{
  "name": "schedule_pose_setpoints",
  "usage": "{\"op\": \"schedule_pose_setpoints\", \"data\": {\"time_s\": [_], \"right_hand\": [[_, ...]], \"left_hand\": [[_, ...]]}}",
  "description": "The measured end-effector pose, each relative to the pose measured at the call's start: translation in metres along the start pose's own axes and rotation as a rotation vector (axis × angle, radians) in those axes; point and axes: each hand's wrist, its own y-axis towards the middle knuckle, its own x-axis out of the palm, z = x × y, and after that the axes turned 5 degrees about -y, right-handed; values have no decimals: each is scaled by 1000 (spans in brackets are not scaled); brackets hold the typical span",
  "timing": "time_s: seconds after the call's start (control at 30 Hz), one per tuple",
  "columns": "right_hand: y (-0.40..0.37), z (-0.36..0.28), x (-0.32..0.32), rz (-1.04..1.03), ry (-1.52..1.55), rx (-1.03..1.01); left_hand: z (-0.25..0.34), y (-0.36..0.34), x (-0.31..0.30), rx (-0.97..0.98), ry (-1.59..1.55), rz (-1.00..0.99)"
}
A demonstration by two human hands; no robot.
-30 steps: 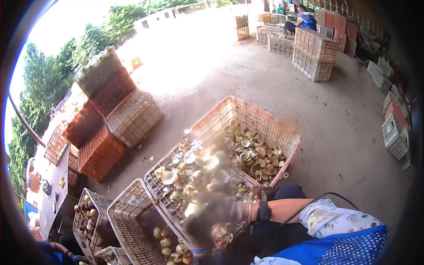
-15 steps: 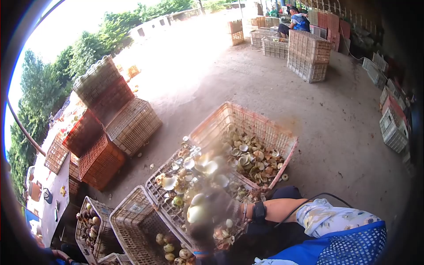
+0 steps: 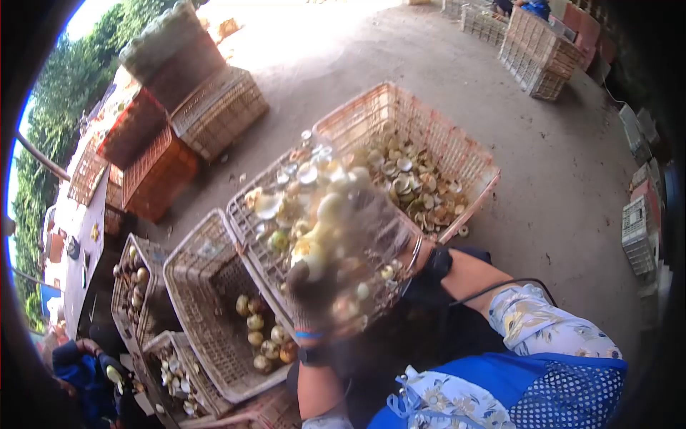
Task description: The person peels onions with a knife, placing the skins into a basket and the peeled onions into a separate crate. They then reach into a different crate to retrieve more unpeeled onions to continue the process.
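Note:
A blurred patch covers the middle of the view, over both hands. My left hand (image 3: 303, 292), in a dark glove with a blue band at the wrist, is closed around a pale round fruit (image 3: 307, 254). Also gloved, my right hand (image 3: 382, 222) is smeared, and its fingers do not show clearly. Both are over a slatted crate top (image 3: 250, 247) strewn with white-lined shell pieces (image 3: 268, 206) and a greenish fruit (image 3: 278, 241). Just beyond stands a pinkish crate (image 3: 464, 154) holding many shell halves (image 3: 407, 179).
Left of my hands, a deep crate (image 3: 200, 286) holds several tan round fruits (image 3: 256, 323). Crates of fruit (image 3: 136, 286) and shells (image 3: 177, 379) adjoin it. Stacked crates (image 3: 161, 171) stand farther left. A person in blue (image 3: 82, 375) works at lower left; another (image 3: 536, 8) sits far back.
The view has tilted down, so the crates appear higher in it. My left forearm and the person at lower left now show more. The pale fruit stays at my left hand.

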Motion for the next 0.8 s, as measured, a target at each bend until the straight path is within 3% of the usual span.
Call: {"op": "schedule_pose_setpoints", "data": {"time_s": [0.03, 0.07, 0.1, 0.13, 0.17, 0.2, 0.23, 0.27, 0.3, 0.37, 0.4, 0.43, 0.5, 0.57, 0.63, 0.7, 0.73, 0.8], "right_hand": [[9, 10, -14, -275, -625, -106], [10, 7, -4, 28, -50, 337], [8, 7, 2, 13, -46, 332], [2, 6, 9, -8, 488, 561], [0, 5, 11, -29, 1020, 760], [-9, -2, 9, -188, 336, 325], [-5, -17, 10, -213, 326, -50], [-15, -23, 14, -276, 352, 157], [-22, -20, 15, -370, 166, 194], [-20, -29, 14, -354, 132, 170], [-26, -36, 15, -238, 162, 228], [-29, -31, 21, -270, 215, 277], [-31, -20, 25, -407, 400, 379], [-35, -17, 23, -420, 262, 305], [-42, -19, 23, -435, 128, 241], [-48, -22, 26, -125, 201, 243], [-53, -11, 34, -120, 197, 238], [-61, 18, 55, -237, 134, 191]], "left_hand": [[-2, 4, -16, 121, 108, 35], [-2, 5, -15, 137, 100, 50], [-2, 5, -11, 235, 436, 57], [0, 4, -10, 323, 781, 62], [-1, 7, -18, 335, 779, 54], [-2, 9, -35, 318, 719, 101], [-4, 12, -43, 302, 656, 130], [2, 0, -10, 170, 380, 176], [7, -17, 26, 22, 110, 206], [1, -19, 34, 69, 61, 302], [1, -19, 23, 88, 187, 287], [4, -17, 24, 113, 313, 286], [2, -15, 24, 182, 278, 210], [-1, -14, 9, 270, 810, 147], [-4, -16, 3, 281, 817, 146], [-5, -16, 2, 311, 828, 167], [-1, -12, 11, 412, 1125, 75], [-2, -5, -17, 381, 1031, 74]]}}
